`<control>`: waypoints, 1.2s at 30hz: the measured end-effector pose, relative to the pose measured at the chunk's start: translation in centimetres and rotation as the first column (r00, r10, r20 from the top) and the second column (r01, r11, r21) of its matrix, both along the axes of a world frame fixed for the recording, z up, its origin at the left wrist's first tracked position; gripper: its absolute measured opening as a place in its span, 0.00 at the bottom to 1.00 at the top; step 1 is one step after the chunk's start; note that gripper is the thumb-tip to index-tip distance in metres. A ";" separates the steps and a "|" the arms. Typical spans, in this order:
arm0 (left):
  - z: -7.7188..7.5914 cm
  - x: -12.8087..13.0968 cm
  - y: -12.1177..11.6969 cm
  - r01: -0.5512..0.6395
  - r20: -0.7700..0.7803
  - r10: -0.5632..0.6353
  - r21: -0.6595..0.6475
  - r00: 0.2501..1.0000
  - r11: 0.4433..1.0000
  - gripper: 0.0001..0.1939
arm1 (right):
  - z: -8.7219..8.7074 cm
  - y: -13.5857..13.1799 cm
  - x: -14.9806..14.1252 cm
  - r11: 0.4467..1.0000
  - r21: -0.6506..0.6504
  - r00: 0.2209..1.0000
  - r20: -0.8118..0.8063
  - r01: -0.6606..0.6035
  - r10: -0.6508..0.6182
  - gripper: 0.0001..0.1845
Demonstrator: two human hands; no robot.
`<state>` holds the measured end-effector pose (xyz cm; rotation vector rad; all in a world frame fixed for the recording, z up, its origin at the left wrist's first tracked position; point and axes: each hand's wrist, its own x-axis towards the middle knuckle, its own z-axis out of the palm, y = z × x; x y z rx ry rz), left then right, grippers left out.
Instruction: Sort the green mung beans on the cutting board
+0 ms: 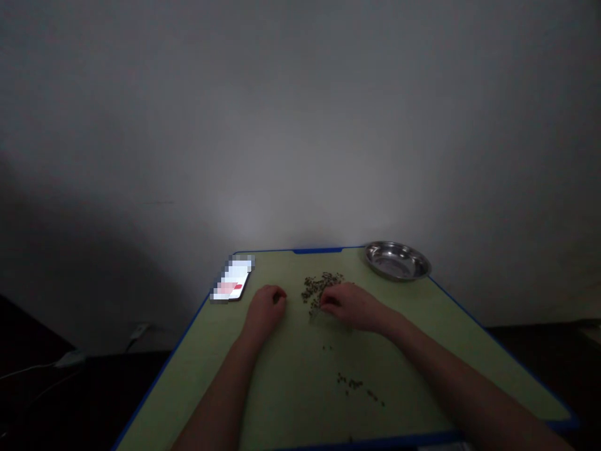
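A loose pile of small dark grains, too small to name surely, lies near the middle of the light green table top. My right hand is at the pile's near right side, its thumb and fingers pinched together low over the grains. What sits between those fingertips is hidden. To the left of the pile, my left hand rests on the table with its fingers curled in; anything inside them cannot be made out. Closer to me is a smaller scatter of the same grains, with a couple of single ones above it.
A shiny metal bowl stands at the table's back right corner. On the left edge lies a phone with a lit screen. The table has a blue rim and its far side is close to a grey wall.
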<state>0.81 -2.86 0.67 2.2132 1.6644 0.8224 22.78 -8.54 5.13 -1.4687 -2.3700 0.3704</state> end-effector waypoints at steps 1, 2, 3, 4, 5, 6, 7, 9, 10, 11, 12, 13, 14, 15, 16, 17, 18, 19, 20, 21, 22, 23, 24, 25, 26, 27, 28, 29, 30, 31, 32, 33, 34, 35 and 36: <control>0.0 0.0 0.0 0.000 -0.003 0.000 0.002 1.000 1.000 0.09 | -0.1 -0.1 -0.1 1.000 -0.009 1.000 0.003 -0.016 0.016 0.07; -0.1 0.0 0.1 -0.002 -0.004 0.002 0.006 1.000 1.000 0.09 | -0.2 -0.1 -0.2 0.999 -0.019 1.000 0.006 -0.030 0.030 0.07; -0.1 0.0 0.1 0.001 -0.009 -0.001 0.003 1.000 1.000 0.09 | -0.3 -0.2 -0.2 0.999 -0.026 0.999 0.009 -0.044 0.044 0.07; -0.2 0.0 0.2 0.003 -0.017 -0.003 0.005 1.000 1.000 0.09 | -0.3 -0.2 -0.3 0.998 -0.031 0.998 0.012 -0.055 0.055 0.07; -0.2 0.1 0.2 0.002 -0.025 -0.002 0.004 1.000 1.000 0.09 | -0.4 -0.3 -0.4 0.997 -0.033 0.998 0.013 -0.064 0.065 0.07; -0.2 0.1 0.2 0.002 -0.030 -0.002 0.002 1.000 1.000 0.09 | -0.4 -0.3 -0.5 0.997 -0.035 0.997 0.014 -0.075 0.075 0.07; -0.2 0.1 0.2 -0.001 -0.032 0.001 0.000 0.999 1.000 0.10 | -0.4 -0.4 -0.5 0.995 -0.039 0.996 0.014 -0.087 0.088 0.07; -0.2 0.1 0.2 -0.008 -0.029 0.008 -0.003 1.000 1.000 0.10 | -0.6 -0.6 -0.6 0.992 -0.047 0.993 0.015 -0.119 0.119 0.07; -0.2 0.1 0.2 -0.011 -0.028 0.011 -0.004 1.000 1.000 0.10 | -0.6 -0.7 -0.7 0.990 -0.048 0.991 0.015 -0.135 0.135 0.07; -0.2 0.1 0.2 -0.012 -0.029 0.012 -0.004 1.000 1.000 0.10 | -0.7 -0.9 -0.7 0.988 -0.050 0.989 0.014 -0.146 0.147 0.07; -0.2 0.1 0.2 -0.014 -0.032 0.014 -0.003 0.999 1.000 0.10 | -0.8 -1.1 -0.6 0.987 -0.051 0.988 0.012 -0.152 0.153 0.07; -0.2 0.1 0.2 -0.016 -0.036 0.016 -0.003 0.999 1.000 0.10 | -0.9 -1.3 -0.6 0.986 -0.053 0.988 0.008 -0.156 0.157 0.07; -0.2 0.1 0.3 -0.014 -0.038 0.014 0.001 0.999 1.000 0.10 | -0.9 -1.5 -0.5 0.985 -0.061 0.987 0.004 -0.159 0.160 0.07; -0.3 0.1 0.3 -0.013 -0.038 0.013 0.003 0.999 1.000 0.11 | -0.9 -1.7 -0.5 0.984 -0.072 0.987 -0.003 -0.161 0.161 0.07; -0.3 0.1 0.3 -0.010 -0.038 0.010 0.004 0.999 1.000 0.11 | -0.9 -2.0 -0.4 0.982 -0.086 0.986 -0.009 -0.167 0.167 0.07; -0.3 0.1 0.3 -0.008 -0.037 0.008 0.002 0.999 1.000 0.11 | -0.9 -2.2 -0.4 0.980 -0.099 0.985 -0.014 -0.175 0.175 0.07; -0.2 0.2 0.4 -0.006 -0.035 0.006 0.000 0.999 1.000 0.11 | -0.9 -2.4 -0.3 0.976 -0.110 0.983 -0.019 -0.186 0.185 0.07; -0.2 0.2 0.4 -0.002 -0.032 0.002 -0.001 0.999 1.000 0.11 | -0.9 -2.7 -0.3 0.973 -0.118 0.980 -0.021 -0.198 0.197 0.07; -0.2 0.2 0.4 0.001 -0.029 -0.001 -0.001 1.000 1.000 0.11 | -0.9 -2.9 -0.3 0.970 -0.123 0.977 -0.021 -0.211 0.210 0.07; -0.1 0.2 0.4 0.001 -0.027 -0.001 -0.001 1.000 1.000 0.11 | -0.9 -3.2 -0.3 0.967 -0.125 0.975 -0.021 -0.222 0.221 0.08; -0.1 0.2 0.3 0.001 -0.027 -0.001 0.000 1.000 1.000 0.11 | -0.9 -3.5 -0.3 0.965 -0.127 0.973 -0.020 -0.229 0.229 0.08; -0.1 0.2 0.3 0.001 -0.028 -0.001 0.001 1.000 1.000 0.11 | -0.9 -3.7 -0.2 0.964 -0.128 0.972 -0.020 -0.234 0.233 0.08; -0.1 0.2 0.3 -0.001 -0.030 0.001 0.000 1.000 1.000 0.11 | -1.0 -4.0 -0.2 0.963 -0.129 0.972 -0.022 -0.235 0.234 0.08; -0.1 0.2 0.3 -0.002 -0.033 0.001 -0.003 0.999 1.000 0.11 | -1.0 -4.2 -0.2 0.964 -0.128 0.972 -0.027 -0.233 0.232 0.08; -0.1 0.1 0.3 -0.002 -0.035 0.002 -0.003 0.999 1.000 0.11 | -1.1 -4.4 -0.1 0.965 -0.125 0.974 -0.031 -0.229 0.226 0.08; -0.1 0.1 0.3 -0.002 -0.035 0.002 -0.004 0.999 1.000 0.11 | -1.1 -4.5 -0.1 0.967 -0.121 0.974 -0.033 -0.225 0.222 0.08; -0.2 0.1 0.3 -0.002 -0.035 0.002 -0.003 0.999 1.000 0.11 | -1.0 -4.6 0.0 0.967 -0.119 0.975 -0.034 -0.223 0.221 0.08; -0.2 0.0 0.4 -0.002 -0.035 0.002 -0.004 0.999 1.000 0.11 | -0.9 -4.6 0.0 0.968 -0.117 0.975 -0.034 -0.221 0.219 0.08; -0.2 0.0 0.4 -0.003 -0.034 0.003 -0.004 0.999 1.000 0.11 | -0.8 -4.6 0.1 0.970 -0.116 0.976 -0.034 -0.216 0.213 0.08; -0.3 0.0 0.4 -0.003 -0.035 0.003 -0.006 0.999 1.000 0.11 | -0.7 -4.6 0.2 0.972 -0.116 0.979 -0.034 -0.206 0.203 0.08; -0.3 -0.1 0.5 -0.004 -0.037 0.004 -0.007 0.999 1.000 0.11 | -0.6 -4.6 0.2 0.975 -0.117 0.982 -0.032 -0.191 0.188 0.08; -0.3 0.0 0.5 -0.004 -0.039 0.004 -0.007 0.999 1.000 0.11 | -0.5 -4.6 0.3 0.978 -0.119 0.985 -0.029 -0.174 0.172 0.08; -0.2 0.0 0.5 -0.004 -0.040 0.003 -0.007 0.999 1.000 0.11 | -0.4 -4.6 0.4 0.980 -0.118 0.987 -0.026 -0.159 0.157 0.07; -0.2 0.0 0.5 -0.004 -0.041 0.004 -0.007 0.999 1.000 0.11 | -0.5 -4.6 0.5 0.982 -0.115 0.989 -0.023 -0.150 0.148 0.07; -0.1 0.0 0.5 -0.006 -0.041 0.006 -0.008 0.999 1.000 0.11 | -0.5 -4.6 0.5 0.982 -0.117 0.989 -0.022 -0.147 0.145 0.07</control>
